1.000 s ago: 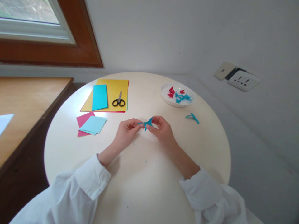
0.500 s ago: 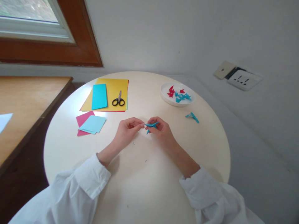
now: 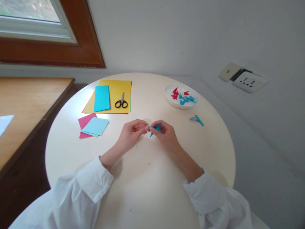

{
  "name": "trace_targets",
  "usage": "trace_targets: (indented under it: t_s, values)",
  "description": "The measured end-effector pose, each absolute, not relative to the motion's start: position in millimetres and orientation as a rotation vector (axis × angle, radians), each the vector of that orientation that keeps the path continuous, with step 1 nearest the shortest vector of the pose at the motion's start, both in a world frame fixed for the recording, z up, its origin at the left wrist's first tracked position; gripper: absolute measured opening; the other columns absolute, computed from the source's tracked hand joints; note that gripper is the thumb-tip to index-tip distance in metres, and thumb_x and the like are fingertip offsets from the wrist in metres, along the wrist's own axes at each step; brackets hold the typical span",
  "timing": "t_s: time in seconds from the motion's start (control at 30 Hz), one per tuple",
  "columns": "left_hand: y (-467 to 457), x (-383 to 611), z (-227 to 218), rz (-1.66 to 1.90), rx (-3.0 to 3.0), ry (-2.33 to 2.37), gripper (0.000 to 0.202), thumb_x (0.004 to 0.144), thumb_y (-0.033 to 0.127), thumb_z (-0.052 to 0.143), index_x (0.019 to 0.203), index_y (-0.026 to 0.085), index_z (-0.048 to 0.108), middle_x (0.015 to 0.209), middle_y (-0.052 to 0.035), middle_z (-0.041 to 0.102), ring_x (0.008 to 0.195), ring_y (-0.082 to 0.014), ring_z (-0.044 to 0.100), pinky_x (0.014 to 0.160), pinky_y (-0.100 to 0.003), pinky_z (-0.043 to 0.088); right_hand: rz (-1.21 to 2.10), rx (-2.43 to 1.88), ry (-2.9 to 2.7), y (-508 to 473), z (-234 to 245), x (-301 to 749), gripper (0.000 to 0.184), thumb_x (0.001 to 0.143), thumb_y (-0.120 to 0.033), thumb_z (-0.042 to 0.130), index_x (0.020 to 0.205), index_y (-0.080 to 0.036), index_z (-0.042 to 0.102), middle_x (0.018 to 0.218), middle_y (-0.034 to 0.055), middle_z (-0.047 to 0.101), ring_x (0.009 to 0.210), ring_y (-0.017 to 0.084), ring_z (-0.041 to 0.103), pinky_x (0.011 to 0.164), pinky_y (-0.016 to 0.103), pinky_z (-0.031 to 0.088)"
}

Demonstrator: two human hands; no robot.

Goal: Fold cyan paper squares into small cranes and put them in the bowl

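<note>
A small blue origami crane point(image 3: 156, 129) is held above the middle of the round table point(image 3: 147, 194). My right hand point(image 3: 167, 133) grips its body between thumb and fingers, and its pointed parts stick out up and down. At the crane's left end, my left hand point(image 3: 135, 129) pinches a tip with thumb and forefinger. Both sets of fingertips nearly meet there and cover part of the folded paper. The other fingers of my left hand are curled.
A white dish point(image 3: 169, 102) with red and blue folded pieces stands at the back right, blue paper scraps point(image 3: 198, 119) in front of it. Scissors point(image 3: 122, 102) and a blue paper rectangle point(image 3: 102, 98) lie on yellow sheets point(image 3: 119, 85). Pale blue squares point(image 3: 96, 126) overlap pink squares point(image 3: 86, 121).
The crane has turned slightly in my right hand, showing more of its blue surface below the thumb. My left fingertips have come closer to my right ones at its left tip.
</note>
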State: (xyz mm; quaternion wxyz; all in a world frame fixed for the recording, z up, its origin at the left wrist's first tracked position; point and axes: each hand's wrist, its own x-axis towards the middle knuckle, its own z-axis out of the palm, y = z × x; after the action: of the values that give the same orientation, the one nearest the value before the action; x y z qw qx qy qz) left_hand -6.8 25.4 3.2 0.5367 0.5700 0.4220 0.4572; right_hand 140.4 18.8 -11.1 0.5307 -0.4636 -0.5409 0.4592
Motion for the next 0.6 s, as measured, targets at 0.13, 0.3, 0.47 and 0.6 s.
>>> trace_targets:
  t_s: [0.13,0.3,0.47,0.6]
  values:
    - [26.1,-6.8,4.2,1.086,1.355,1.01,0.017,0.067,0.03,0.067,0.068,0.014,0.062,0.059,-0.0005,0.062,0.057,-0.0113,0.055,0.056,-0.023,0.042,1.029,-1.121,-1.369,16.5,-9.1,140.8,0.018,0.067,-0.035,0.068,0.07,-0.02,0.058,0.063,-0.0024,0.059,0.06,0.012,0.054,0.059,0.027,0.045]
    - [26.7,-8.3,4.8,1.099,1.376,1.045,0.018,0.065,0.032,0.067,0.065,0.015,0.062,0.059,-0.0006,0.062,0.056,-0.0116,0.055,0.054,-0.024,0.041,1.062,-1.099,-1.423,14.9,-8.2,141.5,0.019,0.071,-0.038,0.064,0.074,-0.02,0.059,0.069,-0.0007,0.061,0.062,0.013,0.056,0.062,0.028,0.046]
    - [26.0,-8.7,5.3,1.08,1.399,1.031,0.019,0.066,0.033,0.066,0.064,0.015,0.061,0.059,-0.001,0.062,0.056,-0.0113,0.054,0.052,-0.023,0.04,1.051,-1.104,-1.385,15.1,-7.5,141.5,0.022,0.069,-0.039,0.066,0.07,-0.019,0.059,0.07,0.001,0.062,0.064,0.013,0.056,0.062,0.029,0.047]
    - [25.2,-7.8,7.0,1.069,1.42,1.041,0.017,0.066,0.032,0.064,0.063,0.015,0.06,0.058,-0.001,0.06,0.055,-0.0111,0.052,0.052,-0.023,0.039,1.035,-1.086,-1.351,14.8,-5.9,140.8,0.021,0.067,-0.038,0.067,0.068,-0.019,0.06,0.07,0.0019,0.063,0.065,0.014,0.057,0.063,0.029,0.047]
